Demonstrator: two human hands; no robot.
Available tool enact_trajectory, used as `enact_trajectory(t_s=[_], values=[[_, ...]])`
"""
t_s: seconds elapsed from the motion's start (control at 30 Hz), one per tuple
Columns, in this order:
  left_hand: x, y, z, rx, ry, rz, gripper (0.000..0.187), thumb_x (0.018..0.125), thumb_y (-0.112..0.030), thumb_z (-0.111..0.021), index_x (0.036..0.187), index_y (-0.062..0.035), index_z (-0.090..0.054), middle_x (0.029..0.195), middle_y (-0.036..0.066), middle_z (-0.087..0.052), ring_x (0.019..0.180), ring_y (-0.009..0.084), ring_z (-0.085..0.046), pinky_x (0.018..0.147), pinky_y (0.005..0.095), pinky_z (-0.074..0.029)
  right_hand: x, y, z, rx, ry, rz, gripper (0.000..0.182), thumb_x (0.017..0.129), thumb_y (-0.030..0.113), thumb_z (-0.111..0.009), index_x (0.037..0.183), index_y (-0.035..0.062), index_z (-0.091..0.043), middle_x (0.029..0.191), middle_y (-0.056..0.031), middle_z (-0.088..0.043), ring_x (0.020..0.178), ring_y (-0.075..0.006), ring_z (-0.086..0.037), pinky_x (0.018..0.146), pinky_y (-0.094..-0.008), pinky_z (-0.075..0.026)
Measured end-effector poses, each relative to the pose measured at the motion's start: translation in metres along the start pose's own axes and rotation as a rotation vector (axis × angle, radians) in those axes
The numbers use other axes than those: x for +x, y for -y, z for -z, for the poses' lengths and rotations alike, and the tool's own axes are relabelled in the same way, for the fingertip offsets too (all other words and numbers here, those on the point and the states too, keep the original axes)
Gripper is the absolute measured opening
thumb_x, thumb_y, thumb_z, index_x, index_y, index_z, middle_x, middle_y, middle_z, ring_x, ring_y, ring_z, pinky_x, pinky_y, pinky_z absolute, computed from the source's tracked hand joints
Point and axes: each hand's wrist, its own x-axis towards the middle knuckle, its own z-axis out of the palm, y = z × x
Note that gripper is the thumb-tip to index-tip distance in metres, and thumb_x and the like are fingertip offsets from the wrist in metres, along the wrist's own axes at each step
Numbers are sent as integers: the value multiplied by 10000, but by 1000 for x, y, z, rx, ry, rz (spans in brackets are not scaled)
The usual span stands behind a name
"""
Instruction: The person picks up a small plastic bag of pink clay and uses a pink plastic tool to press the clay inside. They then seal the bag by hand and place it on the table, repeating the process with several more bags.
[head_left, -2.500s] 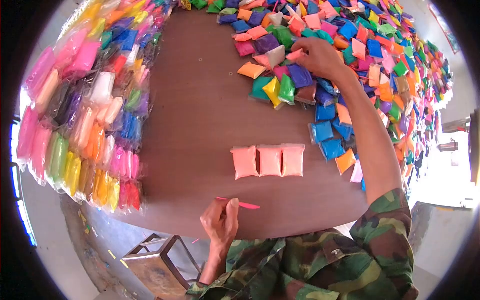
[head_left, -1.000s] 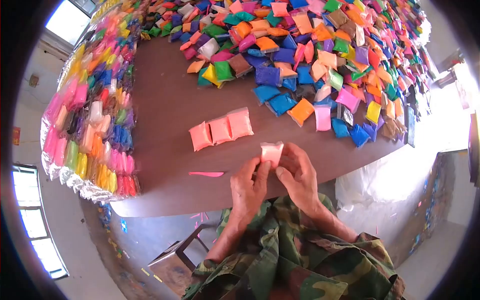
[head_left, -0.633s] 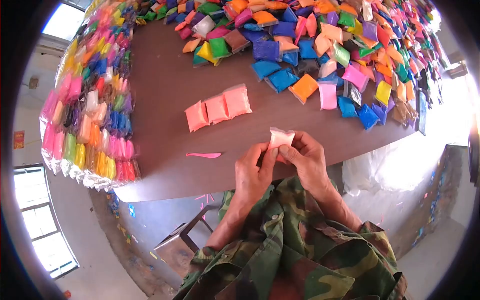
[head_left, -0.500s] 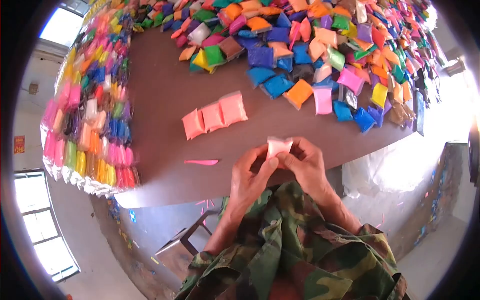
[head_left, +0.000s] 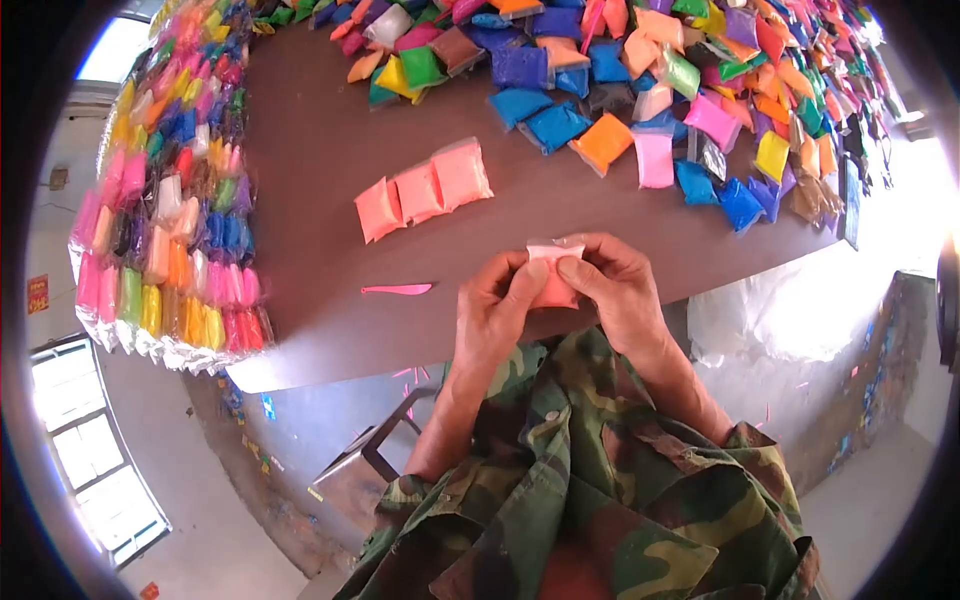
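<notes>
A small clear packet of pink material (head_left: 556, 287) is held upright over the table's near edge. My left hand (head_left: 497, 300) pinches its left side, the thumb pressed on its front. On the right side my right hand (head_left: 612, 288) grips it in the same way, thumb near the other thumb. The fingers behind the packet are partly hidden. Beyond my hands, a joined row of three salmon-pink packets (head_left: 420, 191) lies flat on the brown table (head_left: 320, 240). A pink plastic knife-like tool (head_left: 396, 289) rests to the left of my left hand.
Many coloured packets (head_left: 603, 144) are heaped across the far and right side. Stacked bundles of coloured packets (head_left: 158, 253) line the left edge. A metal-framed stool (head_left: 357, 474) stands below the table, and translucent plastic sheeting (head_left: 770, 315) hangs at the right.
The packet now shows more of its front below my thumbs, and both hands have risen slightly in view. The table and its contents have shifted a little upward and left with the camera.
</notes>
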Motion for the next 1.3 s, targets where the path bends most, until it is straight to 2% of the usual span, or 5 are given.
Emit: enact_trajectory(t_s=[0.3, 0.8, 0.97, 1.1, 1.3], values=[[2, 8, 7, 94, -59, -3, 216, 1101, -193, -717, 1049, 0, -798, 842, -59, -690, 792, 24, -565, 686, 221, -467, 2, 6, -4, -183, 21, -66, 226, 1067, 116, -738, 1239, -31, -743, 952, -10, -731, 816, -49, -640, 702, -231, -532], [6, 8, -2, 344, -338, -197, 202, 1066, -159, -742, 1004, 33, -744, 793, 70, -698, 761, 101, -598, 669, 333, -504, -3, 21, -25, -353, 19, -226, 301, 1077, 162, -736, 1290, -44, -681, 977, -30, -760, 820, -51, -669, 683, -228, -543], [4, 16, 0, 211, -265, -141, 202, 1054, -161, -760, 1048, 39, -738, 884, 62, -747, 788, 104, -632, 704, 306, -531, -5, 15, -17, -358, -15, -253, 252, 1083, 184, -742, 1214, -28, -701, 843, -36, -744, 671, -62, -649, 581, -233, -517], [0, 2, 2, -115, -73, 27, 204, 1046, -125, -764, 1129, 56, -722, 987, 62, -770, 868, 108, -690, 786, 294, -587, -8, 11, -10, -355, 10, -221, 232, 1089, 187, -732, 1191, -20, -709, 810, -33, -731, 648, -57, -639, 567, -230, -504], [-2, 14, 13, -74, -41, -12, 189, 1036, -104, -771, 1130, 50, -714, 984, 68, -771, 886, 104, -698, 783, 288, -594, -7, 20, -16, -413, 53, -266, 277, 1103, 199, -707, 1272, -19, -689, 857, -36, -738, 689, -61, -654, 588, -229, -511]])
